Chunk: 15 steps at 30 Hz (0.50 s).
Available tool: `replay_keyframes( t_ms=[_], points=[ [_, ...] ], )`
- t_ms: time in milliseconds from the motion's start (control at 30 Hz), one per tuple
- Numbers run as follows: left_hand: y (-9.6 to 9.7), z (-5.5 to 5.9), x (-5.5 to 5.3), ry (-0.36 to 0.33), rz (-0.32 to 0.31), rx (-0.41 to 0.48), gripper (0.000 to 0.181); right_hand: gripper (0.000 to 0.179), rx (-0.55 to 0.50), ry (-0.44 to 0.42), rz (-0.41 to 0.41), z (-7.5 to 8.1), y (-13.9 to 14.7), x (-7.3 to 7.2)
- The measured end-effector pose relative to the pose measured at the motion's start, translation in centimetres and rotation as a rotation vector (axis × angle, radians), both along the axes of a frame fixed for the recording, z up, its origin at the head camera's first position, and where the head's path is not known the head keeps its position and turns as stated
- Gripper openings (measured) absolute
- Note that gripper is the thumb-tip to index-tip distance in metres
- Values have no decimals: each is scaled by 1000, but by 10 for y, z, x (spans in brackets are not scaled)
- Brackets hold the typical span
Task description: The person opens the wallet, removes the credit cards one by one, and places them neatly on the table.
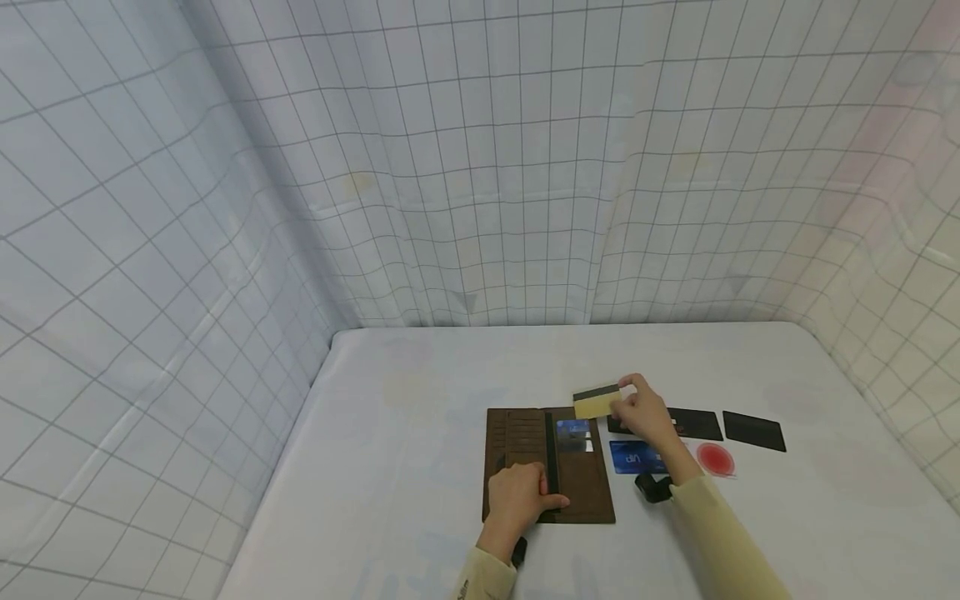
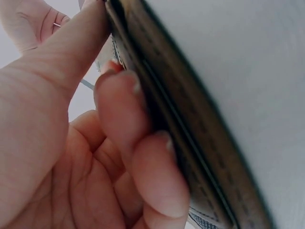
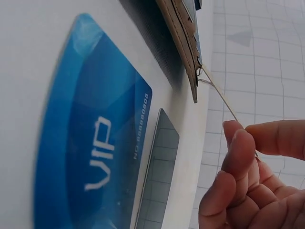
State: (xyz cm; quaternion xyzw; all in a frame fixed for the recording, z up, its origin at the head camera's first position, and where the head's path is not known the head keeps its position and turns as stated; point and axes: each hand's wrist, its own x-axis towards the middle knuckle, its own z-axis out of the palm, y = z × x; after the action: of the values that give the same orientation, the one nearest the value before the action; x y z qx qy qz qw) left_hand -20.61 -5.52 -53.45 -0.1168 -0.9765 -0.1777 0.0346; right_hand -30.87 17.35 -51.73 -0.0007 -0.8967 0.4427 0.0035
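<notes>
A brown wallet (image 1: 588, 492) lies open on the white table, with slots on its left half and a blue card (image 1: 573, 427) tucked in its right half. My left hand (image 1: 516, 497) holds the wallet at its lower middle, fingers curled against the leather and thumb pointing right. In the left wrist view, the fingertips (image 2: 121, 102) press beside the layered, stitched edge (image 2: 190, 109). Between thumb and fingers, my right hand (image 1: 645, 414) pinches a yellow card (image 1: 596, 405) with a dark stripe. This card slants over the wallet's upper right corner, its far end right at the leather.
Right of the wallet lie a blue VIP card (image 1: 632, 457), a black card (image 1: 697, 423), another black card (image 1: 753, 431) and a clear card with a red disc (image 1: 716, 459). White gridded curtains (image 1: 480, 208) enclose the table (image 1: 390, 467) at the back and sides.
</notes>
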Motion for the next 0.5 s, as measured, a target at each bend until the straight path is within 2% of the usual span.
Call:
replay_keyframes(
  t_ms=[233,500],
  points=[
    [0,-1,-1,2,0,-2,47,32,-71,50,-12,4,-7,13],
    [0,-5,-3,-2,-7,8,47,34,-135,72,-73,1,-4,21]
  ],
)
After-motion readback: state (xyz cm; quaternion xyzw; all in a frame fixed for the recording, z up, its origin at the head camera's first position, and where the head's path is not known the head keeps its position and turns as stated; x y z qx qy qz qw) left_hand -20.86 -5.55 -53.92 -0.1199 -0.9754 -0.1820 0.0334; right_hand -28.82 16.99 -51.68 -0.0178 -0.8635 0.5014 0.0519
